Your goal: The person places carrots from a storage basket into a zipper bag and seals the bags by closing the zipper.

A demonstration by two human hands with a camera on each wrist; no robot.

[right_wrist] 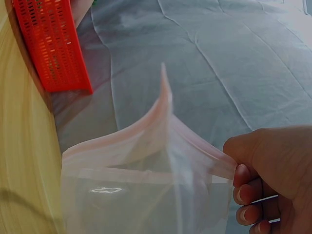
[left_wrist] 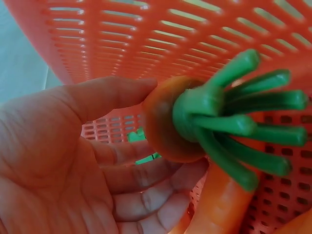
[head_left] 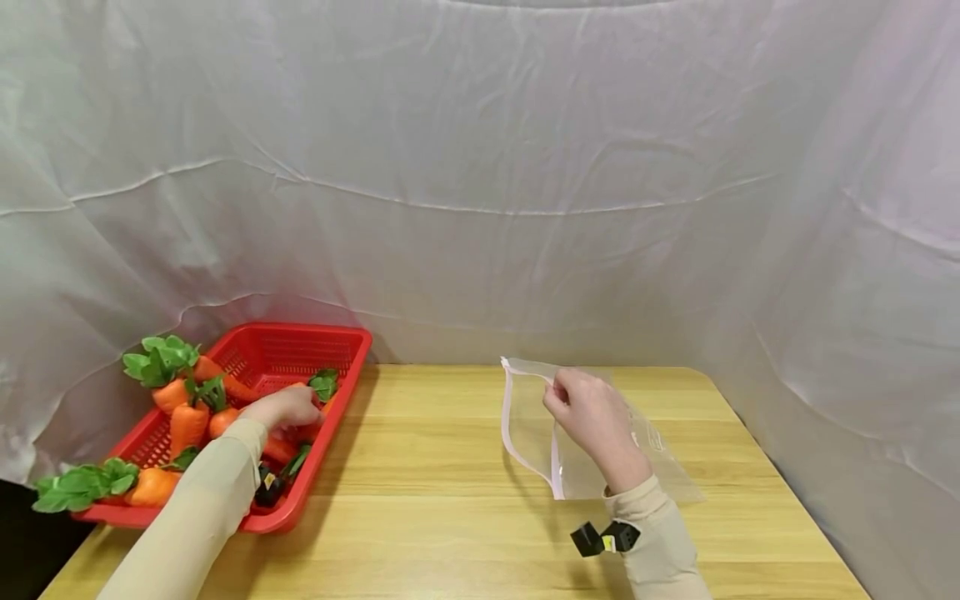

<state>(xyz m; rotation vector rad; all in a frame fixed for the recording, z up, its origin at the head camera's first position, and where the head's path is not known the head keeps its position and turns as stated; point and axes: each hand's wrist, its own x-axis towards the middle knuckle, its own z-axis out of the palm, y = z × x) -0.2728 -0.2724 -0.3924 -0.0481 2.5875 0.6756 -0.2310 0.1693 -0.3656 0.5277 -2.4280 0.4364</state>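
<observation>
My left hand [head_left: 283, 408] reaches down into the red plastic basket [head_left: 358, 354] on the left. In the left wrist view, its thumb and fingers hold a carrot [left_wrist: 165, 112] by the thick end, with bare green stalks pointing away from the palm. Over the right part of the table, my right hand [head_left: 596, 421] pinches one edge of a clear zip bag [head_left: 528, 417] between thumb and fingers. The bag's pink-edged mouth gapes towards the left, and nothing shows inside it.
Several more carrots [head_left: 187, 425] with green leaves lie in the basket, some leaning over its left rim. Below everything is a wooden table [head_left: 427, 492]. A pale grey curtain [head_left: 480, 267] hangs behind and along the right side.
</observation>
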